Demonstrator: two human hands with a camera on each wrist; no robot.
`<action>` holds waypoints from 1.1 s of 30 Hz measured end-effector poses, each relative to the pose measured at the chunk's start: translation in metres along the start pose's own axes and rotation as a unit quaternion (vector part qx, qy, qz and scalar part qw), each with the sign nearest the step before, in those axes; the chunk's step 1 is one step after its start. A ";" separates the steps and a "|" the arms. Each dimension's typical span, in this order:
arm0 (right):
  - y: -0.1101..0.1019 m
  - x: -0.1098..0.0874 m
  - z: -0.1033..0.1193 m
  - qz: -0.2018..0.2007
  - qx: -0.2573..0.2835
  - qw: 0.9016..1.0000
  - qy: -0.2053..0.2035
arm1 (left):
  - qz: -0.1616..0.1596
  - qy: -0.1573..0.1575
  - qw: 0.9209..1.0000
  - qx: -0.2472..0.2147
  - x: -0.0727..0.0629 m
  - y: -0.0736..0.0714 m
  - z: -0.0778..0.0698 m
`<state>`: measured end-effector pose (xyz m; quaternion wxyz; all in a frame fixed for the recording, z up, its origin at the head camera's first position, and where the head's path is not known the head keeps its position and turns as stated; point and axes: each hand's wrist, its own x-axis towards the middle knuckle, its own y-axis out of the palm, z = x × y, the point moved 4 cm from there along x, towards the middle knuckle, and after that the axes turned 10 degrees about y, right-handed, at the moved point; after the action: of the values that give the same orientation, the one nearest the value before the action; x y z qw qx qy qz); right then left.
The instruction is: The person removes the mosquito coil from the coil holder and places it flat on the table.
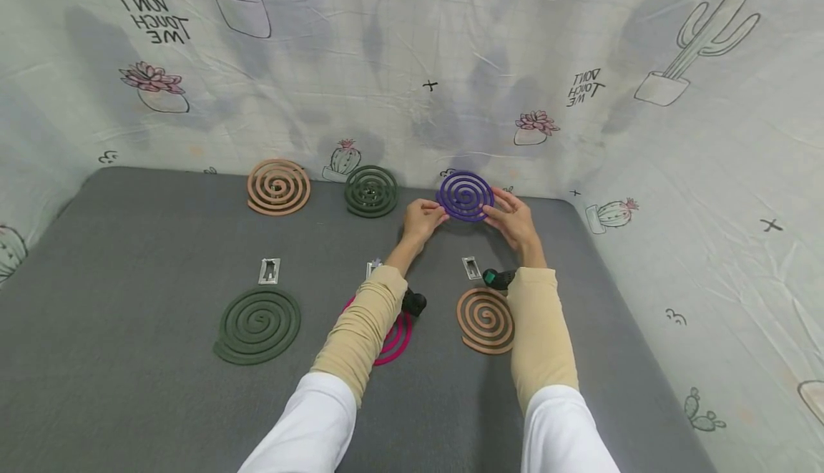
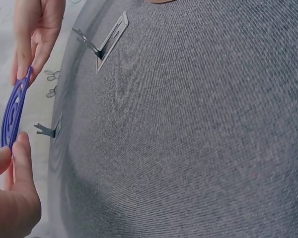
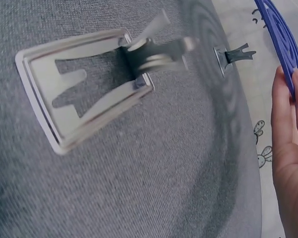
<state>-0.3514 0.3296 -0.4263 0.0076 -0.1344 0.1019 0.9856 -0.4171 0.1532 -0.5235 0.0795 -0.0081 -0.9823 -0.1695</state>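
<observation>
A purple mosquito coil [image 1: 465, 196] is held up near the back edge of the grey surface, apart from it. My left hand [image 1: 423, 221] pinches its left rim. On the right rim, the thumb and fingers of my right hand [image 1: 513, 221] pinch it as well. Its thin edge shows in the left wrist view, where the coil [image 2: 12, 116] spans both hands. Near it stands a small metal coil stand [image 3: 232, 54] with an upright forked prong, seen in the right wrist view. A larger-looking stand [image 3: 37, 99] is closer to that camera.
At the back sit an orange coil [image 1: 278, 187] and a dark green coil [image 1: 371, 191], metal showing at their middles. Nearer lie a green coil [image 1: 260, 326], a pink coil [image 1: 402, 337] partly under my left forearm, and another orange coil [image 1: 486, 320]. A patterned cloth wall [image 1: 399, 65] rises behind.
</observation>
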 end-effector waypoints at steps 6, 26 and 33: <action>-0.001 -0.003 0.000 0.034 -0.010 0.999 0.011 | -0.001 0.003 1.000 0.018 0.008 -0.005 0.013; -0.004 -0.008 -0.005 0.062 -0.086 0.993 0.047 | -0.027 -0.056 0.993 0.099 -0.040 0.000 -0.072; -0.005 -0.006 -0.011 0.071 -0.096 0.991 0.064 | -0.026 -0.087 0.991 0.094 -0.053 0.007 -0.090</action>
<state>-0.3426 0.3326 -0.4365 -0.0815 -0.1898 0.0159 0.9783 -0.3504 0.1306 -0.4459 -0.0106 0.0103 -0.9969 -0.0769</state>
